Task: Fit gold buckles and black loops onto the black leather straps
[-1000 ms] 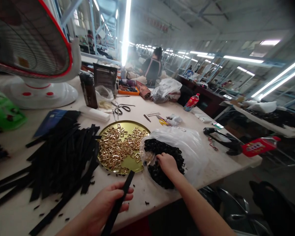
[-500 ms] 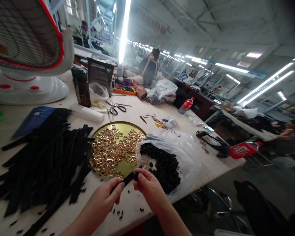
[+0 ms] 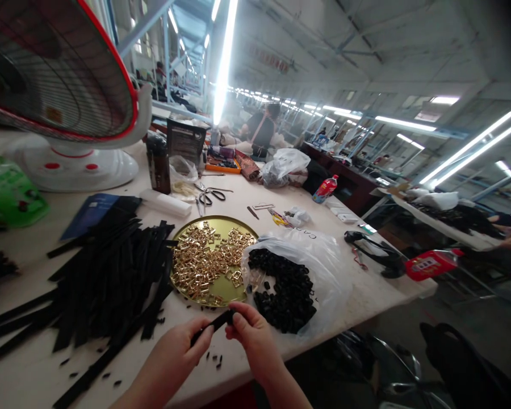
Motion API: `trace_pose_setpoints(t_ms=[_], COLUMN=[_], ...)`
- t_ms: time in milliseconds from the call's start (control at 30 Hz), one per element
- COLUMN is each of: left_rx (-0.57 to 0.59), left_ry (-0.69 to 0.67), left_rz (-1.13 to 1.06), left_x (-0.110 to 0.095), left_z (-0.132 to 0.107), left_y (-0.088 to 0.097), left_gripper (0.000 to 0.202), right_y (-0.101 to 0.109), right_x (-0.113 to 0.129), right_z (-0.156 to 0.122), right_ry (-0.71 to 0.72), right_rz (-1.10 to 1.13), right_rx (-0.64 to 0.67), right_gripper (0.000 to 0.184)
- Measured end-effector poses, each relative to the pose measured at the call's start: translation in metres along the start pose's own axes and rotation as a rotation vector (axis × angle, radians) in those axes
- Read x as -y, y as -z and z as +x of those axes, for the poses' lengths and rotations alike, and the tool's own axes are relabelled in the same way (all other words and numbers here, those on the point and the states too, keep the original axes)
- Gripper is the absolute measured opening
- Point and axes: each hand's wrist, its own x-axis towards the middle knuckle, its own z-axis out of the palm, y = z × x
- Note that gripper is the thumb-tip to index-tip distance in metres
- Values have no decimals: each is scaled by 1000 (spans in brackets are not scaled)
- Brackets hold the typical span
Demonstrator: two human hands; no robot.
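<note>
My left hand (image 3: 182, 347) is closed around a black strap (image 3: 216, 324), whose free end points up and to the right. At that end, the thumb and fingers of my right hand (image 3: 253, 338) pinch a small black piece, probably a loop; the fingers partly cover it. Just beyond my hands lies a round gold tray (image 3: 227, 288) with many gold metal buckles (image 3: 198, 267). To its right, an open clear plastic bag (image 3: 334, 278) holds a heap of small black loops (image 3: 287, 304). A pile of black straps (image 3: 106, 284) lies on the left.
A white-and-red fan (image 3: 76, 165) stands at the left, near a green packet (image 3: 15, 193). Behind the tray are a dark bottle (image 3: 158, 167), black-handled scissors (image 3: 213, 197) and yellow-handled snips (image 3: 279, 218). A red-labelled bottle (image 3: 326, 188) stands farther back. Small black bits (image 3: 214, 358) dot the table (image 3: 378, 295).
The view has shifted, so the table things appear farther right. Both hands stay together at the strap's end and sit slightly lower in view, still gripping the strap and the small black piece.
</note>
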Motion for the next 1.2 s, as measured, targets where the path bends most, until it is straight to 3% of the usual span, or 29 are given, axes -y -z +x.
trace_pose_setpoints(t_ms=[200,367,433,667,767,933,1100,1200], left_rx=[23,-3,0,24,22,180,48,4], left_ry=[24,-21,-38,-69,-45,29,35,56], left_rz=[129,273,321,310,267,77,-102,-221], left_x=[-5,0,2,8,10,13,26,32], left_z=[-4,-2,-4,-10,-10,-12,-9,-3], left_y=[-6,-10,-11,-19,-21,-15,-17,-13], left_gripper=[29,32,32,34,34,30,56,64], right_y=[-2,0,3,1,1,4,-8,-12], right_x=[-9,-21,-23,-17,-13,-11,-33,-33], right_z=[-3,-12,-14,-10,-9,-6,2,14], right_ry=[5,260,295,-15,-40,-20,-73,-93], right_rz=[43,-300,-390,-189,-231,-262,-124,-158], right_rx=[0,-18,2,134,126,127,166,235], right_gripper=[32,14,8,21,20,16,23,36])
